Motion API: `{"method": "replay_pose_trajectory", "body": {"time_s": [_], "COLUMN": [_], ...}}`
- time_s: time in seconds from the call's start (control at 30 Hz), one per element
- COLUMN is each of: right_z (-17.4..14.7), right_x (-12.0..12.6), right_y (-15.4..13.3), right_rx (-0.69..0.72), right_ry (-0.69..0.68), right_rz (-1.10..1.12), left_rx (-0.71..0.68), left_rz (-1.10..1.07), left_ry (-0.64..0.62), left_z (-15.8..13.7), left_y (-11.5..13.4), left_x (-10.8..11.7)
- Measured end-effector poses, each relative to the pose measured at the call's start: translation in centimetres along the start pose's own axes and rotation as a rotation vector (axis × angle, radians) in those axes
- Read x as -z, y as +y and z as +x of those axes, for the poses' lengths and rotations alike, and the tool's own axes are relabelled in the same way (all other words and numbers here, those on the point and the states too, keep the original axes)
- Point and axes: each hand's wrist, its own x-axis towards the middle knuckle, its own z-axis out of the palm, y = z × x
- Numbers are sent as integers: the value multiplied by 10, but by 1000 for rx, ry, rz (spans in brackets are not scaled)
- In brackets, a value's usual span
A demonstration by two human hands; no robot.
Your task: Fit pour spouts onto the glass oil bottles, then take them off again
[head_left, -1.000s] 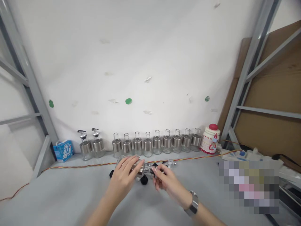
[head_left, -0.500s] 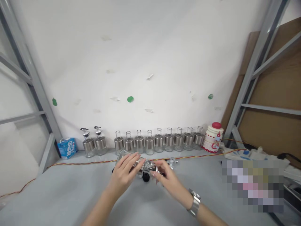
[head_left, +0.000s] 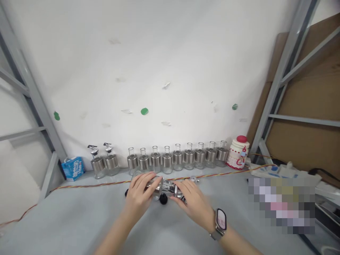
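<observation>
My left hand [head_left: 140, 196] is closed around a glass bottle with a metal sleeve [head_left: 156, 185], held on its side with the neck pointing right. In my right hand [head_left: 195, 200] is a silver-and-black pour spout [head_left: 175, 190], its stopper end at the bottle's mouth. How deep the stopper sits in the neck I cannot tell. Below the neck lies a round black piece [head_left: 163, 199] on the table. Part of another black piece [head_left: 126, 193] shows left of my left hand. Behind my right hand are clear and silver spout parts [head_left: 194, 179], partly hidden.
Along the wall stand several sleeved glass bottles [head_left: 167, 160] without spouts. Two bottles with spouts [head_left: 111, 161] are further left, beside a blue carton [head_left: 73, 169]. A white-and-red jar [head_left: 238, 153] stands at right, near power strips [head_left: 278, 171]. A twisted wire [head_left: 106, 183] crosses the table [head_left: 87, 212].
My right hand has turned over the spout, bringing the watch face into view, and the spout is in line with the bottle's neck. My left hand keeps its hold. The view has shifted slightly.
</observation>
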Motion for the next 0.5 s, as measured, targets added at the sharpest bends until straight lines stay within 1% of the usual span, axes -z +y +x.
{"method": "replay_pose_trajectory", "body": {"time_s": [0.07,0.1,0.17,0.23,0.27,0.3,0.33,0.37,0.43,0.5], "right_z": [4,7,11,12,12,11,9,7,2,-1], "right_x": [1,1,1,0,0,-1,-2,-3,-4,-6], "right_y": [1,2,4,5,6,5,5,4,3,4], "right_rx": [-120,-194,-315,-362,-364,-354,-330,-291,-171,-43], "right_ry": [-38,-94,-257,-390,-408,-392,-353,-295,-150,-49], "right_rz": [151,267,526,719,759,751,693,596,335,106], "left_rx": [-36,-57,-89,-102,-102,-99,-91,-80,-56,-34], "left_rz": [42,63,91,100,98,92,83,71,40,10], "left_ry": [16,18,20,31,34,32,22,6,-44,-91], "left_z": [-2,-4,-6,-7,-7,-6,-5,-4,-2,-1], "left_y": [-1,-1,-2,-1,-1,-1,-1,-1,-2,-3], "left_x": [0,0,1,2,2,2,2,2,2,2]}}
